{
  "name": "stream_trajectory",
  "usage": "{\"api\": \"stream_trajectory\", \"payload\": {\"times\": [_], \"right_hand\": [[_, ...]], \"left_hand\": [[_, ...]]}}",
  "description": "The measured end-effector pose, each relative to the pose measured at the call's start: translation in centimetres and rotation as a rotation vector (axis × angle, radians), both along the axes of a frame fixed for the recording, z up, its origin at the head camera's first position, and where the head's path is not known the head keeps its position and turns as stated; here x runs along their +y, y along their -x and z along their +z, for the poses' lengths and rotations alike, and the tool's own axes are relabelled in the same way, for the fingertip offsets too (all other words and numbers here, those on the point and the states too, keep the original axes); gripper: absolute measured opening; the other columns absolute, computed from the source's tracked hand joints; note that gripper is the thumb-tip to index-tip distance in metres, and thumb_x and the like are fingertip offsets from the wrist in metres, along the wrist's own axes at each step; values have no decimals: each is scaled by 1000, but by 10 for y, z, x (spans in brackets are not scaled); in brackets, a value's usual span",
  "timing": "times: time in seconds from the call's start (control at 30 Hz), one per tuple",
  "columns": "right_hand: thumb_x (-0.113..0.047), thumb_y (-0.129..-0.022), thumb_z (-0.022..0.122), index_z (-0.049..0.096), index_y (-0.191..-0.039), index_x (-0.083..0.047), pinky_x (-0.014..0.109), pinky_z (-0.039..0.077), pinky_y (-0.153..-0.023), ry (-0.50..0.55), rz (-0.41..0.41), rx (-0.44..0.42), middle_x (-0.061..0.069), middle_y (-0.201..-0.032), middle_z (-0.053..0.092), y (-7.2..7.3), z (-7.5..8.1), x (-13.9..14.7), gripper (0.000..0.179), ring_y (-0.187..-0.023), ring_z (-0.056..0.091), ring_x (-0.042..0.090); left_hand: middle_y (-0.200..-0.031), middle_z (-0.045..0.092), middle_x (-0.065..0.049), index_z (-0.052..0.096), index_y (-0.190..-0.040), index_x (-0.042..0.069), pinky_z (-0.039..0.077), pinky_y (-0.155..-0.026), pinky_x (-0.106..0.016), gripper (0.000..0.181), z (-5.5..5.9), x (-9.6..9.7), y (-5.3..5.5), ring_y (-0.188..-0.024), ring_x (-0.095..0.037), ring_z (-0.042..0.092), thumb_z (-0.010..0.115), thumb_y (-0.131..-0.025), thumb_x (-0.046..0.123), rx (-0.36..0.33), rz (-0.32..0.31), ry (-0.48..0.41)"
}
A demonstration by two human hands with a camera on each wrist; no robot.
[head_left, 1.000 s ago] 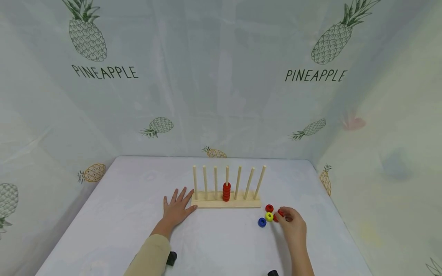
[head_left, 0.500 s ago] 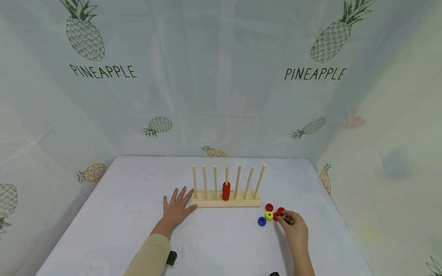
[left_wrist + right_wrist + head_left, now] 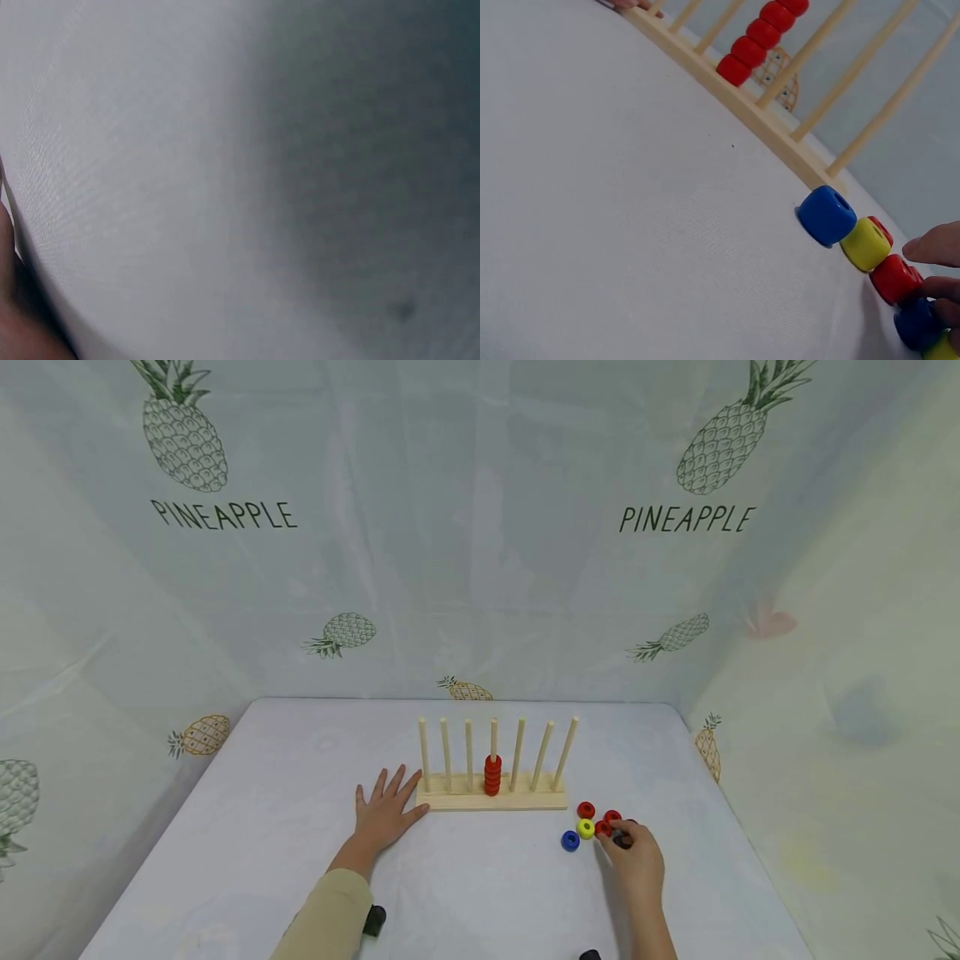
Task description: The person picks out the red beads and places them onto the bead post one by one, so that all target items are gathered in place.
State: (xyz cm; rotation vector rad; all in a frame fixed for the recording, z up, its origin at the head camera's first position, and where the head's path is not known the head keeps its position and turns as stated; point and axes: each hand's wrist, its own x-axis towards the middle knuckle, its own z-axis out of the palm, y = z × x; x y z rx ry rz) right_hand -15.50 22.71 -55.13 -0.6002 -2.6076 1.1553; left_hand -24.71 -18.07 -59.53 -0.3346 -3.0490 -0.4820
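Observation:
My left hand (image 3: 384, 820) lies flat with fingers spread at the left end of a wooden peg stand (image 3: 487, 804). Its fingertips touch the base. Several red beads (image 3: 492, 777) are stacked on the middle peg. My right hand (image 3: 636, 860) bends its fingers over loose beads right of the stand. In the right wrist view, one fingertip is apart from the beads while others touch or nearly touch a red bead (image 3: 895, 279) and a blue bead (image 3: 917, 324). A pinch is not clear. A yellow bead (image 3: 867, 244) and another blue bead (image 3: 826, 215) lie alongside.
A white cloth covers the table (image 3: 480, 885). Behind it hangs a pineapple-print curtain (image 3: 420, 527). A small black object (image 3: 373, 920) lies by the left sleeve (image 3: 326, 918), and another (image 3: 590, 954) is at the bottom edge. The left wrist view is mostly blurred cloth.
The right hand has shifted slightly among the loose beads, uncovering two red beads and a dark blue one. The left hand and the stand have not visibly moved.

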Motion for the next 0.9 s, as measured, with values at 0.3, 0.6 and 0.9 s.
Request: {"api": "stream_trajectory", "payload": {"times": [0.3,0.6,0.9], "right_hand": [[-8,-81,77,68,-110,6,56,46,-86,-39,-54,28,27,-108,61,3,-3,-7,33,-100,55,42],[-9,-75,78,70,-109,4,63,36,-90,-132,-86,67,31,-113,62,6,-11,-11,37,-106,54,51],[-9,-72,80,71,-111,3,58,37,-83,-241,-128,82,26,-107,65,11,-21,-17,41,-95,54,45]], "left_hand": [[-161,20,-7,32,-154,29,-2,-105,-73,76,-1,0,0,-147,-38,8,43,-91,70,-13,5,1],[-161,21,-7,32,-154,29,-1,-105,-73,75,1,0,-1,-146,-38,9,43,-91,70,-9,6,0],[-161,22,-7,33,-153,29,-1,-105,-73,75,3,1,-2,-146,-39,10,45,-91,69,-13,9,-2]]}}
